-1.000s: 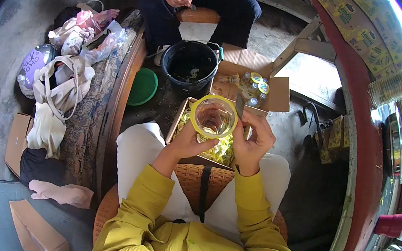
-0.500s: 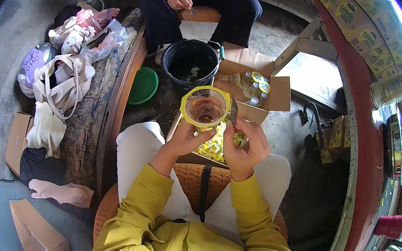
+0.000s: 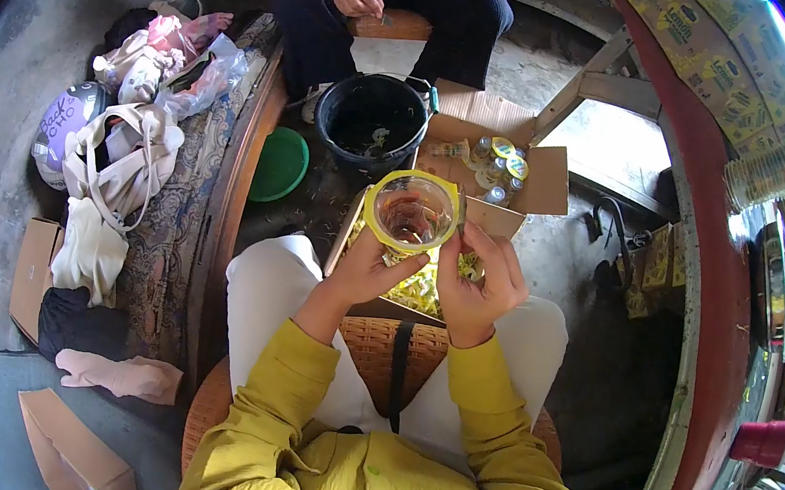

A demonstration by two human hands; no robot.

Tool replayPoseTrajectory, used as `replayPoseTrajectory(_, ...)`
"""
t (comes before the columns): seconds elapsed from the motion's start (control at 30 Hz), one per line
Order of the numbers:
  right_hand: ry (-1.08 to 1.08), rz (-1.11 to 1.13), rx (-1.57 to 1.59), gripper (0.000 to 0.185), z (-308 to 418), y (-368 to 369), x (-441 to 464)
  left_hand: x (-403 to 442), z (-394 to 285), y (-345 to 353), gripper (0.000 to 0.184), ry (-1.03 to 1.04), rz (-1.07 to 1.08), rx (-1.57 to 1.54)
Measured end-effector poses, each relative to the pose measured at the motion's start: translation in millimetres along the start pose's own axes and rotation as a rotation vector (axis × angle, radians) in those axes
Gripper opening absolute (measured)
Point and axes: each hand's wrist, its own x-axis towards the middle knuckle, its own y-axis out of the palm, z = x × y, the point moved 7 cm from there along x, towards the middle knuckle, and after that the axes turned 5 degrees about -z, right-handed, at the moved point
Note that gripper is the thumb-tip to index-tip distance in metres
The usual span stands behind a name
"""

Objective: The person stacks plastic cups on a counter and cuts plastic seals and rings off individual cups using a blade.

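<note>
A clear plastic cup [image 3: 413, 216] with a yellow rim is held up over my lap, its open mouth facing the camera. My left hand [image 3: 361, 275] wraps around its lower left side, thumb across the front. On the right, my right hand [image 3: 481, 280] pinches a small dark, flat blade-like piece [image 3: 459, 216] against the yellow rim. My fingers hide much of that piece. Just below and behind the cup, a cardboard box [image 3: 347, 230] holds a heap of yellow scraps [image 3: 421, 293].
Ahead are a black bucket [image 3: 369, 159], a green basin [image 3: 280, 166] and an open carton [image 3: 549, 181] with several yellow-lidded clear cups [image 3: 499, 172]. Another person [image 3: 397, 10] sits opposite. Bags [image 3: 124, 153] lie on the left; a red post edge [image 3: 698, 312] runs along the right.
The cup has shifted slightly to the right and turned a little in my left hand. My right hand stays at the rim. The other person's hand has moved slightly.
</note>
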Motion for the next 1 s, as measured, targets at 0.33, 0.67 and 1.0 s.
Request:
replayPoseTrajectory(0.33, 0.05, 0.032, 0.124, 0.022, -14, -2, 6, -3, -1, 9, 0.064, -0.03, 0.099, -0.01)
replayPoseTrajectory(0.67, 0.184, 0.024, 0.231, 0.021, -23, 0, 3, -6, 9, 8, 0.064, -0.162, 0.091, -0.208)
replayPoseTrajectory(1.0, 0.027, 0.0, 0.142, 0.018, 1, 0, 1, -2, 9, -1, 0.066, -0.093, 0.003, -0.119)
